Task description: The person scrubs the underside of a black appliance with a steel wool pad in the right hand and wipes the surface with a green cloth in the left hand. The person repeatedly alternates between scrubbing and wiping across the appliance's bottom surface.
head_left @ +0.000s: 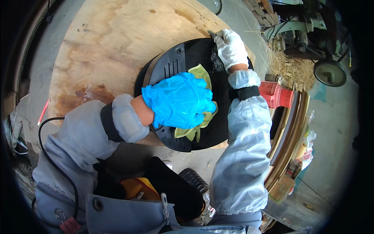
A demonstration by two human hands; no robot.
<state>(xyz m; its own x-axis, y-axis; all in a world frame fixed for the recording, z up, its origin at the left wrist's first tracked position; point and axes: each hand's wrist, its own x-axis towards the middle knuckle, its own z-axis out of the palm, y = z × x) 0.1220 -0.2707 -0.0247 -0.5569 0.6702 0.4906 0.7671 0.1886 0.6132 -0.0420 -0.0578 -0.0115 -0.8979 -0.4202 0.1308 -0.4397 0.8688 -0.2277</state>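
Note:
A large rounded black plastic housing [220, 117], with slots in its left part, lies on the plywood board [101, 46]. My left hand [179, 100], in a blue disposable glove, is closed on a yellow-green cloth [200, 73] against the housing's middle. Ends of the cloth stick out above and below the glove. At the housing's far right edge is my right hand [231, 48], in a white glove with its fingers curled. Dark grey fuzzy material [216, 60] shows on both sides of those fingers, and its kind is unclear.
To the right of the board lies a red plastic object [276, 94]. Beyond it stand long stacked boards [286, 136]. A machine with a wheel [329, 73] stands at the far right near straw [294, 70]. A black cable [50, 154] loops beside my left sleeve.

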